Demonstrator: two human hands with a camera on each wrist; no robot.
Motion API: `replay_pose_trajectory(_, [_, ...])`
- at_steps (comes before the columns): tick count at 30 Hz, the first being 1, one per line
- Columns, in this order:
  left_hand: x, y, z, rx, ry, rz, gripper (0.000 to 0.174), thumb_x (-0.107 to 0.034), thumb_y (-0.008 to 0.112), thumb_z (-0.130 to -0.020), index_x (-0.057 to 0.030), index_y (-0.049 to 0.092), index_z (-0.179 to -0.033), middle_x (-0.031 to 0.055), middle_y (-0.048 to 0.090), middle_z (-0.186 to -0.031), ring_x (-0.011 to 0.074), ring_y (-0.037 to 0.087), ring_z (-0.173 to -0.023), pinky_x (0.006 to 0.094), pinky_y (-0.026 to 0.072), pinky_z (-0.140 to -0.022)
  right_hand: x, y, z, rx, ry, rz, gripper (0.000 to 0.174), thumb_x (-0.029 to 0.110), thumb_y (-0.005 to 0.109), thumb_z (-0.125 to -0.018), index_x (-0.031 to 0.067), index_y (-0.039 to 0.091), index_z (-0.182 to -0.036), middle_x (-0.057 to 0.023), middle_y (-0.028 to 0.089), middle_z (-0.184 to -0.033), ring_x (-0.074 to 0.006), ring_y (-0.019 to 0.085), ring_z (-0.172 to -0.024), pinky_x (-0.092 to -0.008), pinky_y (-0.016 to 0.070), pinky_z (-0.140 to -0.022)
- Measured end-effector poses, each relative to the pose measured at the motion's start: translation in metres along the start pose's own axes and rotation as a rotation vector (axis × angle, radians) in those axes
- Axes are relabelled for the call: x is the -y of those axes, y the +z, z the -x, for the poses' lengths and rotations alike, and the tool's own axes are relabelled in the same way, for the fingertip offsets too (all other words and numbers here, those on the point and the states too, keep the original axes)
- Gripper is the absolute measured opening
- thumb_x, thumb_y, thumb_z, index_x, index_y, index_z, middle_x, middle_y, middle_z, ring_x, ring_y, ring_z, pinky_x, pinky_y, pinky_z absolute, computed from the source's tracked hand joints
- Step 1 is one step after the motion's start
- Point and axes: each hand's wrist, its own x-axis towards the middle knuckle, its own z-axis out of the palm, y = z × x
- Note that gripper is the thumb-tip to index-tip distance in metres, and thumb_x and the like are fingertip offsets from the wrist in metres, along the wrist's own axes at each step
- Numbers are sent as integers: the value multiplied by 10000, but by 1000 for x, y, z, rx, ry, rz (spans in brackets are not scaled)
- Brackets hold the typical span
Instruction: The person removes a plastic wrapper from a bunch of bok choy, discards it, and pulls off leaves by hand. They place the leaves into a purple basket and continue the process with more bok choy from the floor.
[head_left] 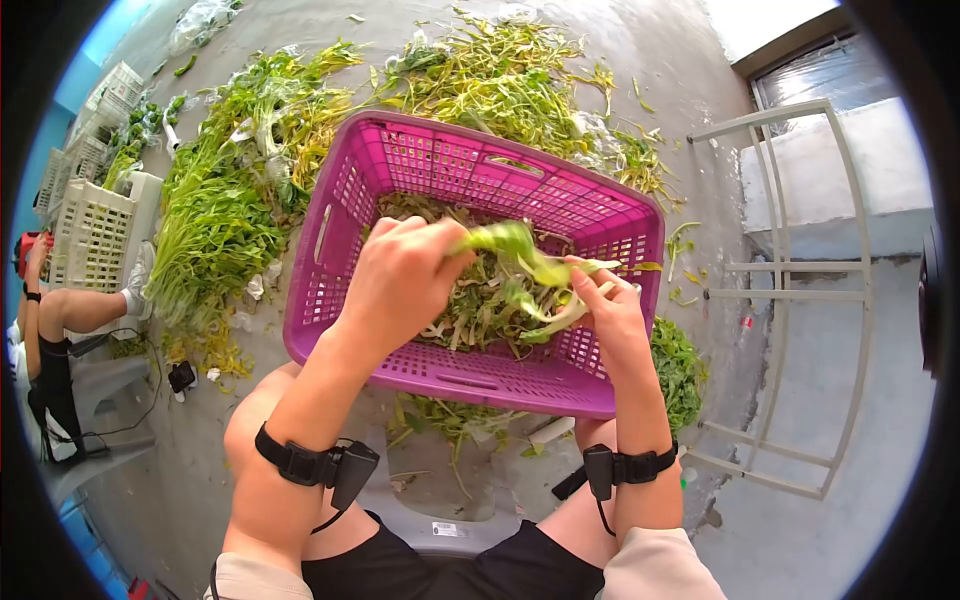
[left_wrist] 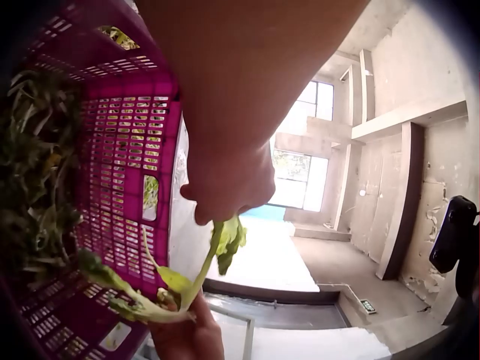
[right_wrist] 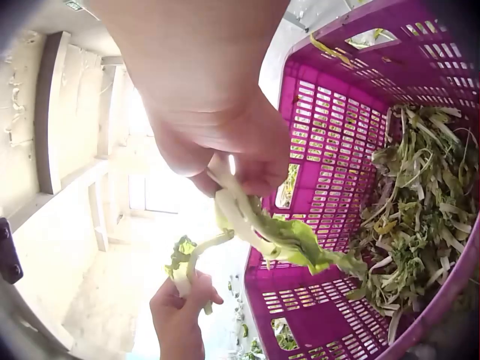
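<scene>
Over a magenta plastic basket [head_left: 430,155], both hands hold a leafy green vegetable [head_left: 512,240] with pale stems, blurred by motion in the head view. My left hand [head_left: 405,275] pinches a leafy stalk with fingers curled; in the left wrist view this stalk [left_wrist: 208,266] runs down to the other hand. My right hand [head_left: 615,318] pinches the pale stem end between thumb and fingers. From it, pale stems [right_wrist: 241,216] and a green leaf hang in the right wrist view. Wilted leaves and pale stem pieces [head_left: 485,305] cover the basket's bottom.
Heaps of leafy greens [head_left: 215,215] and yellowed stalks [head_left: 495,75] lie on the floor beyond the basket. More greens [head_left: 678,375] sit at its right. A metal frame [head_left: 860,290] stands at right. At left are white crates [head_left: 92,235] and another person's leg [head_left: 95,310].
</scene>
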Motion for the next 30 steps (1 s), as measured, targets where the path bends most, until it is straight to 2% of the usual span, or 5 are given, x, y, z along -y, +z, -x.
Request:
replay_pose_trajectory(4, [19,17,-2,3,-679,1061,107,-158,620,-965,-54,596,-961,39,617,-657,168,598,-576,304,457,-592,-17,-18,-11,-94,-195,488,409,189,685,-938,-67,619,-1249,-114,733,-1048,-125,672,-774,-235,521,-671])
replay_pose_trajectory(8, [9,20,1,14,-952,1367,123,-145,586,-987,-69,563,-1081,48,671,-851,121,640,-650,272,547,-657,-21,-31,-16,-85,-171,779,333,127,706,-895,-55,674,-1172,-139,746,-957,-115,680,-787,-267,526,-692])
replay_pose_trajectory(12, [8,33,8,58,-958,1405,159,-119,603,-972,-64,550,-1112,64,672,-928,114,656,-733,285,565,-724,-3,-23,-11,-97,-173,410,228,146,684,-937,-14,712,-1097,-63,729,-906,-117,690,-784,-253,560,-708])
replay_pose_trajectory(18, [-15,61,25,144,-1123,1606,192,-134,582,-977,-26,554,-1134,28,609,-827,99,576,-693,267,503,-666,5,18,6,1,-413,36,327,132,518,-1034,-24,582,-1314,-142,560,-1393,-223,570,-1250,-345,520,-1010])
replay_pose_trajectory(30, [-48,70,30,104,-947,1788,237,-207,673,-954,-94,592,-1145,-24,628,-980,74,586,-868,264,455,-759,-16,52,21,310,-428,-156,451,128,534,-1027,-40,459,-1439,-142,474,-1490,-204,464,-1339,-320,386,-1080])
